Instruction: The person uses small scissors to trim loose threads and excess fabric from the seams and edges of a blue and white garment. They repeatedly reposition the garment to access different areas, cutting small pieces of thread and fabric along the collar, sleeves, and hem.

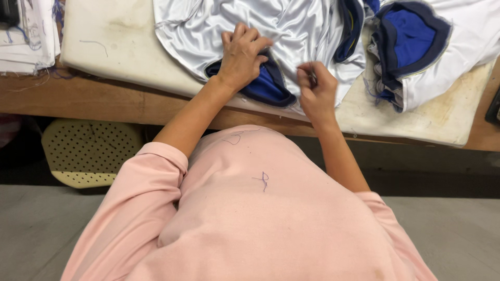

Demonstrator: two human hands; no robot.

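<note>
My left hand [242, 52] presses down on a shiny white garment [291, 26], its fingers curled over the garment's blue collar [268, 86] near the front edge of the pad. My right hand [316, 91] hovers just right of the collar with thumb and fingers pinched around a small thin metal tool [311, 78], too small to identify. A second white garment with a blue and navy collar [409, 39] lies to the right.
The garments lie on a stained cream padded board [114, 41] on a brown wooden table [78, 101]. White papers or fabric [26, 36] are stacked at far left. A perforated cream stool seat [86, 153] stands under the table. Loose blue threads cling to my pink shirt [263, 179].
</note>
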